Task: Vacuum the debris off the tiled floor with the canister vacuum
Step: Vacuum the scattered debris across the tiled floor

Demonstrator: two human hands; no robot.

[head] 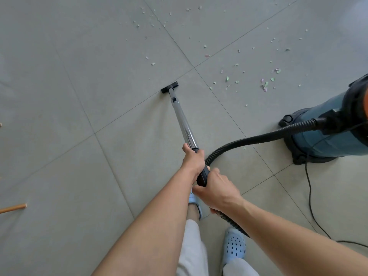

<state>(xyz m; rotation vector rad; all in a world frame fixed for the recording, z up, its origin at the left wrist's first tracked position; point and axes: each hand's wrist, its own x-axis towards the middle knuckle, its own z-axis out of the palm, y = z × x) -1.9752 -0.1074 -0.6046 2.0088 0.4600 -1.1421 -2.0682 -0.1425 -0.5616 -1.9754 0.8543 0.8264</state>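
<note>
A chrome vacuum wand (184, 124) slants away from me to a small black floor nozzle (169, 87) lying on the grey tiled floor (79, 96) at a grout line. My left hand (193, 158) grips the wand's black upper end. Just behind it, my right hand (216, 189) grips the black handle where the ribbed hose (258, 136) joins. The hose arcs right to the blue canister vacuum (326, 134). Small green, pink and white paper scraps (264, 85) lie scattered beyond and right of the nozzle.
The canister's black power cord (309, 196) trails over the floor at the right toward the lower edge. My feet in light blue clogs (234, 245) stand under my arms. A wooden stick end (14, 208) pokes in at the left edge.
</note>
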